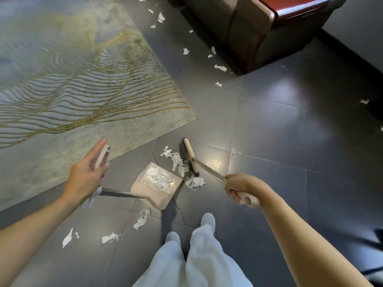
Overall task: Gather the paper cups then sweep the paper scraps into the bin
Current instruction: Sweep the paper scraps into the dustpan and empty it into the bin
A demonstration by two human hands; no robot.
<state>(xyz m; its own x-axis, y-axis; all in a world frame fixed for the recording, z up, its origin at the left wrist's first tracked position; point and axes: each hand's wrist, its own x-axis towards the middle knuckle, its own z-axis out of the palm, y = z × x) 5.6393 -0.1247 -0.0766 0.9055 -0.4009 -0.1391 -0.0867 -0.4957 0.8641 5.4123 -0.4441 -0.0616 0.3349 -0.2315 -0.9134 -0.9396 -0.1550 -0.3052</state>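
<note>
Most of the view is being taken up by a dark tiled floor [279, 131], which is being overlapped on the left by a large grey-green rug [72, 79] patterned with thin gold lines, one corner of it pointing toward the middle. At the top, a brown armchair [255, 32] is being shown standing on the tiles, beyond the rug's far edge. Along the bottom edge, the person's legs in pale trousers [199, 259] are being seen from above. Just ahead of the feet, a beige dustpan [154, 200] is being rested on the floor with its mouth turned toward the broom [189, 154], whose head is being held on the tiles just beyond the pan and to its right. The left hand [87, 172] is being curled around the beige grip at the top of the dustpan's metal stem, one digit being stretched straight along it, while the right hand [238, 186] is being clenched tightly around the beige end of the broom's handle. The paper scraps [176, 160] are being shown in several places: a heap inside the dustpan, a loose cluster touching the brush between broom and pan, one crumpled wad at the pan's right lip, a few pieces on the tiles near the left forearm, and a scattered trail along the armchair's base — with a couple more lying at the far right.
</note>
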